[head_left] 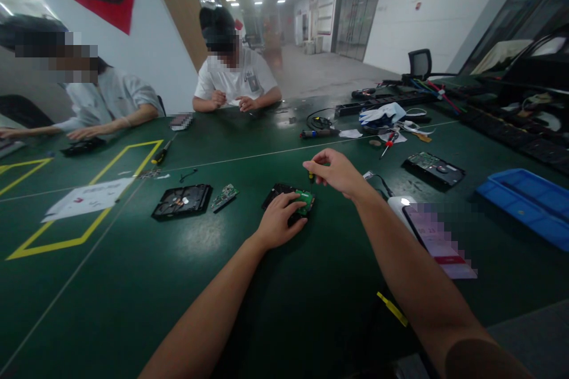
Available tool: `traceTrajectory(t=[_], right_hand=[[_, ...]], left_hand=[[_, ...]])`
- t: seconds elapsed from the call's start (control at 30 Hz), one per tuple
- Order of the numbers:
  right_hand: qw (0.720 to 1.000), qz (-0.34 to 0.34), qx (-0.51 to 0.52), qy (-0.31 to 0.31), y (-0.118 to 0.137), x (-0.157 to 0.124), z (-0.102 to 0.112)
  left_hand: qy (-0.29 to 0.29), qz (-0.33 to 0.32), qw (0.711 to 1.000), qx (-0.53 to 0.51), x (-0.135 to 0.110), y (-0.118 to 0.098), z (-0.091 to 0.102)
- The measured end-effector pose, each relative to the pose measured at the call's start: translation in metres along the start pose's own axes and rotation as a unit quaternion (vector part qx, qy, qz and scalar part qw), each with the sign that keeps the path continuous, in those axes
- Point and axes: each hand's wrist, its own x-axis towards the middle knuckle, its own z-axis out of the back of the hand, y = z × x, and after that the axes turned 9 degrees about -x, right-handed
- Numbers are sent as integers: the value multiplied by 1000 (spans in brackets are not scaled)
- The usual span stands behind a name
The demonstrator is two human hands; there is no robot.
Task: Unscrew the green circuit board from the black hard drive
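Observation:
On the green table a hard drive (pixel 272 192) lies with its green circuit board (pixel 306 206) facing up. My left hand (pixel 280 219) rests across it, fingers over the board and thumb along the near edge, holding it. Pinched in my right hand (pixel 333 170) is a small screwdriver (pixel 312 177) with a yellow and black handle, standing upright over the drive's right end. Its tip is too small to make out. To the left are a loose circuit board (pixel 225 196) and another hard drive (pixel 182 201).
A phone (pixel 438 243) lies by my right forearm, with a blue tray (pixel 524 201) beyond. Another drive (pixel 434 170), gloves (pixel 382 114) and a red screwdriver (pixel 390 141) lie at right. Two people sit across the table. A yellow-handled screwdriver (pixel 160 154) and paper (pixel 89 198) lie left.

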Motion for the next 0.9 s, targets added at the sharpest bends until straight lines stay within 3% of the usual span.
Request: traceTrajectory(t=[0.17, 0.57, 0.7, 0.9], right_hand=[[1000, 12, 26, 2, 1, 2, 2], [999, 24, -27, -5, 5, -2, 3], [1000, 0, 13, -8, -1, 2, 1], [998, 17, 58, 22, 3, 2, 2]], left_hand=[[1, 2, 1000, 2, 0, 1, 0], [0, -1, 1000, -2, 0, 0, 0], [1, -2, 1000, -6, 0, 0, 1], [-3, 3, 1000, -4, 0, 1, -1]])
